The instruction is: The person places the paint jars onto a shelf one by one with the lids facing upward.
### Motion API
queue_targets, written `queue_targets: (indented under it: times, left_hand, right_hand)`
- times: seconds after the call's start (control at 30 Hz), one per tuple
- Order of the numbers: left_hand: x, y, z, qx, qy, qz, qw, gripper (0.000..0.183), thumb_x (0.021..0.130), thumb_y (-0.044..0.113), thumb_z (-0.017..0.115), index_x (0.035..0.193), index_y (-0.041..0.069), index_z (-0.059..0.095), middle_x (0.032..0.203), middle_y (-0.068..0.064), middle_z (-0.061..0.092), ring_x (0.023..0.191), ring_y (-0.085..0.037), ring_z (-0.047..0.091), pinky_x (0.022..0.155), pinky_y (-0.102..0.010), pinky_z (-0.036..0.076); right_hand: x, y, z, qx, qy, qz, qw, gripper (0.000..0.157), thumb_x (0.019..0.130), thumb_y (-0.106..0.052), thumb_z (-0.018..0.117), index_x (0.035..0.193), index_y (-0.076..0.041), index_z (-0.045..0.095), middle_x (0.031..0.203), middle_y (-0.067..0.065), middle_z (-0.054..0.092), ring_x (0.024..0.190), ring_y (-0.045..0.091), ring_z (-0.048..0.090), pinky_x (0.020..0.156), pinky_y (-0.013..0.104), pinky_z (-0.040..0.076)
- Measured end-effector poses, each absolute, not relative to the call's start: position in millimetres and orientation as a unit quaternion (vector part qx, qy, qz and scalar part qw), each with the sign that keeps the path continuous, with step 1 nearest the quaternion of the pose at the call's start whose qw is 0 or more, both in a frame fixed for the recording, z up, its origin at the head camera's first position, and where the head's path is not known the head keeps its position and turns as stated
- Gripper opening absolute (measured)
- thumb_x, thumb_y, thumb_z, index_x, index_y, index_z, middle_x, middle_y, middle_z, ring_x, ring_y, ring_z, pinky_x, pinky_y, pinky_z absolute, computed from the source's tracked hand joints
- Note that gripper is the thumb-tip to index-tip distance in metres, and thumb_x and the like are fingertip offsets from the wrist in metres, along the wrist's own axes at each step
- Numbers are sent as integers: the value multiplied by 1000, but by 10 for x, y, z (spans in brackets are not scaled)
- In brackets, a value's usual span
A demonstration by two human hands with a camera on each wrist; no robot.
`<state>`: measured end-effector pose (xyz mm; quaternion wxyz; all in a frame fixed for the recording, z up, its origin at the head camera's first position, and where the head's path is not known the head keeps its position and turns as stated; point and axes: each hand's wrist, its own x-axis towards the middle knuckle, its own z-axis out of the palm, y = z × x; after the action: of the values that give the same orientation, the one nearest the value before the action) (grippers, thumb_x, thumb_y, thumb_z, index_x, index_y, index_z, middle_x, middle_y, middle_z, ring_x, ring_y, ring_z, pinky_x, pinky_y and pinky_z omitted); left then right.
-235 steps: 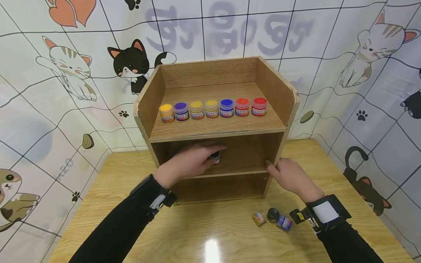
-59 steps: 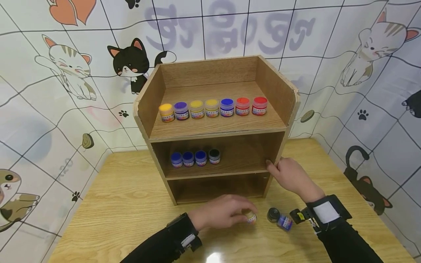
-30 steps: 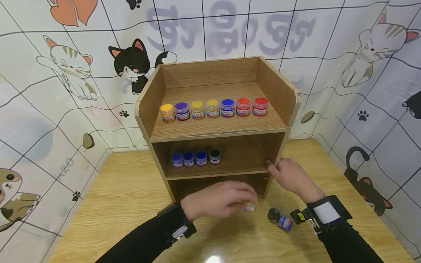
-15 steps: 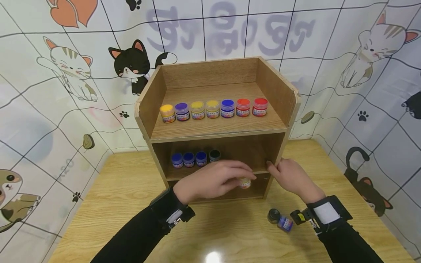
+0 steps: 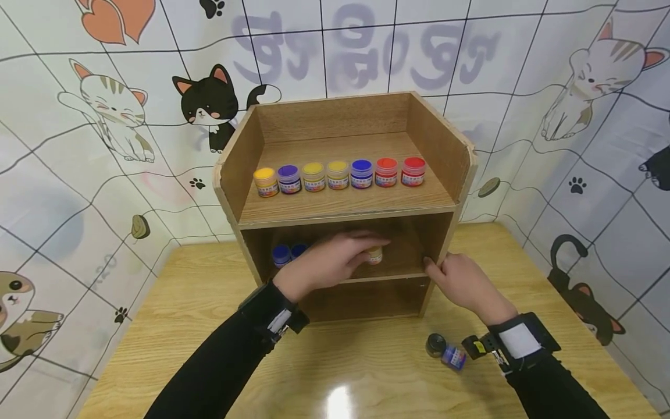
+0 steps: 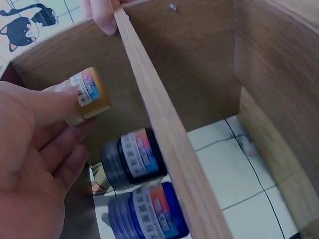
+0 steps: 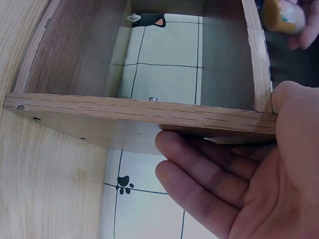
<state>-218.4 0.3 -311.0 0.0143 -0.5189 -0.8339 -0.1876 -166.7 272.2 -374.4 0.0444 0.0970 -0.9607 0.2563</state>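
My left hand reaches into the middle compartment of a wooden shelf, pinching a small yellow paint jar between thumb and fingers. In the left wrist view this jar is above the shelf board, beside a standing black paint jar and a blue paint jar. The head view shows two blue jars at the compartment's left; my hand covers the others. My right hand grips the shelf's right side panel, thumb at the inner edge and fingers along the outside.
Along the top board stands a row of several paint jars with yellow, purple, blue and red lids. On the table, front right, a black-lidded jar touches a blue jar lying on its side. A cat-print wall covering hangs behind.
The black jar was set down in the middle compartment. My left hand then picked the yellow jar off the table and lifted it up into that compartment. My right hand stayed put.
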Motion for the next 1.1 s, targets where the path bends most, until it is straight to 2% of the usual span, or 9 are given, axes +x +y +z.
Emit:
queue_targets:
  times: [0.1,0.3,0.47,0.7,1.0,1.1]
  left_hand:
    - [-2225,3,-3101,-504,-848,-165,13,41,98,11,51,139,13,48,139,-3,51,122,-14,50,102,-30,44]
    - [-2276,-17,-3136,-484,-867,-118,16,42,99,12,49,140,17,47,140,-1,50,122,-15,50,100,-31,45]
    - [-2320,-17,-3167,-475,-873,-108,12,42,99,12,49,141,17,46,140,-1,49,121,-15,50,100,-31,45]
    - [-2341,-3,-3204,-478,-873,-90,21,39,100,17,49,139,16,48,137,-1,52,118,-15,53,98,-32,46]
    - [-2329,2,-3206,-467,-879,-95,16,39,100,19,49,139,17,49,137,-2,52,119,-16,52,101,-34,44]
    - [-2327,5,-3203,-466,-879,-100,15,39,100,20,49,139,16,48,137,-3,52,119,-16,52,101,-34,44]
  right_hand:
    - [-1668,2723,-3741,95,-961,257,42,52,102,-36,36,124,7,55,72,8,57,46,12,36,41,27,25]
    - [-1664,2717,-3744,98,-960,259,47,52,102,-35,37,127,8,52,86,11,64,46,12,35,40,27,25]
    - [-1668,2718,-3746,96,-961,256,45,52,102,-35,37,126,8,52,80,9,60,46,12,34,41,27,25]
    - [-1662,2720,-3747,96,-960,260,46,52,102,-35,37,128,9,51,95,15,65,47,12,36,41,27,25]
    - [-1663,2722,-3748,95,-960,259,43,52,102,-34,37,129,9,50,96,16,65,48,13,38,41,28,27]
    - [-1666,2726,-3745,93,-961,256,44,52,102,-34,37,127,8,52,89,14,64,49,13,38,42,28,27]
